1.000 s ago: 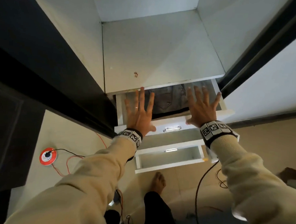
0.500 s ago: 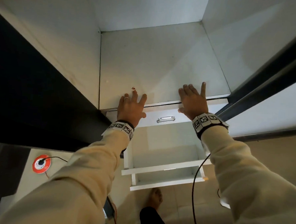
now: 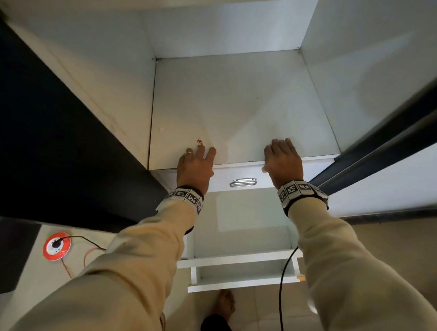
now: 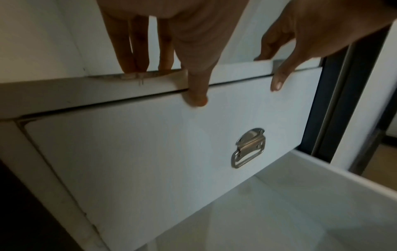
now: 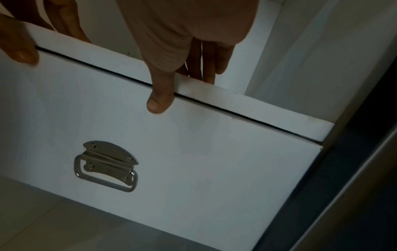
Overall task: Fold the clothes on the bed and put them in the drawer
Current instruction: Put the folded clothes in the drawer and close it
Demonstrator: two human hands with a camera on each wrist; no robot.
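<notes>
**Top drawer pushed home: seating check**

White wardrobe interior, dim light. Top drawer (image 3: 239, 178) sits flush under the shelf (image 3: 238, 108); clothes not visible, presumably inside. Left hand (image 3: 194, 168) and right hand (image 3: 283, 163) lie flat, fingers straight, gripping nothing, thumbs on the drawer front. Advice: press evenly both sides; lower drawer (image 3: 240, 265) stands open.

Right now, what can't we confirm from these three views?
- Clothes: none visible; the top drawer front is pushed in, hiding its inside in every view.
- Lower drawer: partly covered by both sleeves in the head view.
- Left hand and right hand: palms cut off at the wrist views' top edges.
</notes>
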